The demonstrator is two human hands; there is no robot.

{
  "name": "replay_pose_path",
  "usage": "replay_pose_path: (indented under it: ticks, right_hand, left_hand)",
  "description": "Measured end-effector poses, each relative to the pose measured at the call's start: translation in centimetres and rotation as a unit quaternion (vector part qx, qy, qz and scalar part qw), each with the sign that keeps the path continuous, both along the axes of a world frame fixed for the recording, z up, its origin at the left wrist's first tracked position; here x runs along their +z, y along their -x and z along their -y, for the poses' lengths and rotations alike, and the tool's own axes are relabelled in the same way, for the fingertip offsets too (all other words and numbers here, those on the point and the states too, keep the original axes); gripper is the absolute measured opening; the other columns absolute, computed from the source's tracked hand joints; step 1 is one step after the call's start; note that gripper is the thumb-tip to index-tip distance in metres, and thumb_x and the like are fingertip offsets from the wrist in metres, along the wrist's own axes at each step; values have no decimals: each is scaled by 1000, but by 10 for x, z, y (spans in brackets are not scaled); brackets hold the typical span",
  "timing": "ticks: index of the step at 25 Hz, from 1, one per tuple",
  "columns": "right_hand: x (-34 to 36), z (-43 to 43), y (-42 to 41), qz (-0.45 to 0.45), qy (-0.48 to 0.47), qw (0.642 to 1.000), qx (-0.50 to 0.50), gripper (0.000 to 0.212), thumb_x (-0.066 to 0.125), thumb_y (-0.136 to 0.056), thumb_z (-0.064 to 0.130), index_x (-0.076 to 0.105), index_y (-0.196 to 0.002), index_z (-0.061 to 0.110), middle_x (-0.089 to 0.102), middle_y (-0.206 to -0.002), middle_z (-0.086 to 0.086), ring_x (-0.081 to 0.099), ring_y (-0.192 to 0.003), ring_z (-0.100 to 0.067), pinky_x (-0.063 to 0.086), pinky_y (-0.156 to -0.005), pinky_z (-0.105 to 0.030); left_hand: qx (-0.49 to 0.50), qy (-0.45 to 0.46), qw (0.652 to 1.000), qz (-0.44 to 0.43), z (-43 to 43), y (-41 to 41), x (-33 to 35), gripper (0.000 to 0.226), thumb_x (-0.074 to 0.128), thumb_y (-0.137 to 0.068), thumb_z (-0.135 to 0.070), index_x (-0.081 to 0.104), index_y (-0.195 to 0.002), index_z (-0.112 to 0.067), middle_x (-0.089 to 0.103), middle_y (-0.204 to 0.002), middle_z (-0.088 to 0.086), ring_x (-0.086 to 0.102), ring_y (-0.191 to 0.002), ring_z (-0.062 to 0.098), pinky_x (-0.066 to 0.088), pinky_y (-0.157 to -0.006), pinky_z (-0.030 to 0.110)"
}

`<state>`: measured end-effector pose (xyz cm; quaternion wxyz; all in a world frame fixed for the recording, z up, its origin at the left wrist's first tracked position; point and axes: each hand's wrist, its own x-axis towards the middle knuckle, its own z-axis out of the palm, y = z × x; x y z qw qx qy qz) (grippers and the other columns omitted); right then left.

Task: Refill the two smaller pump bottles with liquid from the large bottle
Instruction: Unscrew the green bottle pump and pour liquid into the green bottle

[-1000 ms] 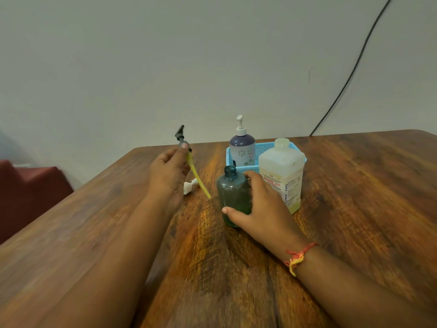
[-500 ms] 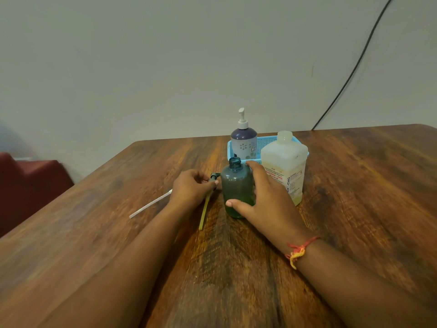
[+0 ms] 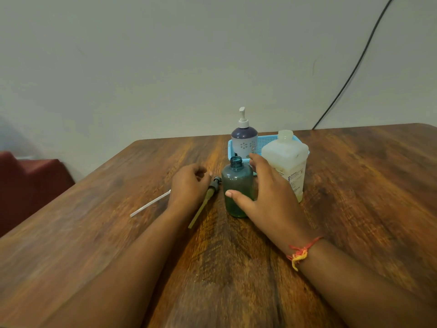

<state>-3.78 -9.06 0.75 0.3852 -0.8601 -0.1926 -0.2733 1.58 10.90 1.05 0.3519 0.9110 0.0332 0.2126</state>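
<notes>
My right hand (image 3: 267,200) fingers clamped around the green bottle (image 3: 237,188), large bottle (image 3: 286,162) just behind — left hand (image 3: 189,185) fingers loosely curled, empty, beside the pump (image 3: 208,197) on the table (image 3: 94,233).

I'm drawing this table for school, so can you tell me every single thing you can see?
green bottle: 1, dark green, open top, standing mid-table
black pump: 1, black head with yellowish tube, lying left of the green bottle
white tube: 1, white, lying on the table, far end hidden under the left hand
purple pump bottle: 1, purple and white, pump on, in the basket
basket: 1, light blue, behind the green bottle
large bottle: 1, cloudy white, no cap, right of the green bottle
table: 1, brown wood
cable: 1, black, on the wall
red seat: 1, dark red, far left
left hand: 1, beside the pump
right hand: 1, around the green bottle
</notes>
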Motion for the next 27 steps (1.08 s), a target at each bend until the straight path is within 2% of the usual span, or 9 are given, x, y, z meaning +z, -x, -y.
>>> replay_pose_path:
  ticks: [2, 4, 7, 10, 12, 17, 20, 23, 27]
  right_hand:
    - [3, 0, 3, 27, -10, 1000, -12, 78, 68, -85, 57, 37, -148, 24, 54, -142, 2, 52, -128, -14, 42, -94, -20]
    - [6, 0, 6, 53, -23, 998, -12, 70, 60, -89, 60, 41, -145, 24, 56, -138, 2, 52, -126, -13, 49, -92, -22]
    - [12, 2, 9, 111, -55, 992, -11, 55, 52, -94, 55, 50, -138, 21, 60, -130, 0, 55, -122, -14, 61, -83, -35]
    - [20, 10, 8, 205, -68, 973, -77, 42, 61, -94, 44, 57, -126, 17, 59, -118, -3, 50, -112, -15, 53, -84, -34]
    - [24, 18, 4, 226, -74, 960, -148, 46, 65, -90, 43, 57, -124, 12, 53, -119, -9, 42, -111, -21, 44, -86, -33]
    - [20, 34, -13, 80, -71, 959, -261, 81, 77, -73, 58, 44, -134, 15, 43, -134, -12, 39, -123, -30, 38, -96, -40]
    - [9, 41, -27, -68, -65, 976, -198, 98, 81, -69, 60, 29, -142, 20, 45, -139, -7, 48, -126, -29, 51, -94, -49]
    - [5, 49, -39, -154, -128, 975, -96, 98, 85, -71, 50, 21, -141, 27, 50, -137, -3, 58, -120, -25, 60, -78, -38]
    - [3, 54, -42, -126, -144, 979, -77, 95, 88, -70, 43, 27, -140, 27, 56, -124, 6, 61, -108, -16, 49, -61, -19]
  left_hand:
    - [-19, 25, 993, 116, 7, 7, 7, 22, 54, -105, -31, 69, -112, -17, 67, -98, -2, 61, -86, 11, 42, -65, 20]
    - [-78, 62, 981, 169, 15, 15, 12, 28, 45, -107, -39, 66, -110, -20, 67, -99, 0, 63, -92, 15, 49, -71, 26]
    - [-179, 93, 972, 117, 25, 29, 15, 48, 42, -96, -60, 58, -126, -27, 63, -118, -8, 61, -108, 2, 50, -78, 10]
    - [-231, 102, 965, 62, 29, 34, 14, 60, 47, -83, -72, 49, -132, -37, 55, -124, -25, 57, -112, -7, 53, -79, 12]
    - [-241, 89, 966, 37, 31, 35, 13, 68, 56, -76, -73, 46, -135, -40, 52, -128, -29, 57, -115, -3, 53, -85, 17]
    - [-239, 82, 968, 13, 32, 33, 9, 86, 71, -63, -75, 41, -136, -40, 54, -143, -11, 55, -126, 9, 55, -95, 24]
    - [-218, 92, 971, 25, 32, 32, 7, 81, 75, -66, -73, 41, -132, -41, 55, -144, -8, 56, -127, 14, 56, -94, 25]
    - [-200, 92, 975, 33, 31, 30, 6, 82, 75, -68, -70, 42, -135, -35, 55, -145, -6, 55, -130, 16, 56, -98, 32]
    - [-207, 103, 973, 14, 31, 29, 4, 83, 75, -66, -75, 39, -132, -40, 53, -146, -7, 52, -131, 15, 54, -97, 27]
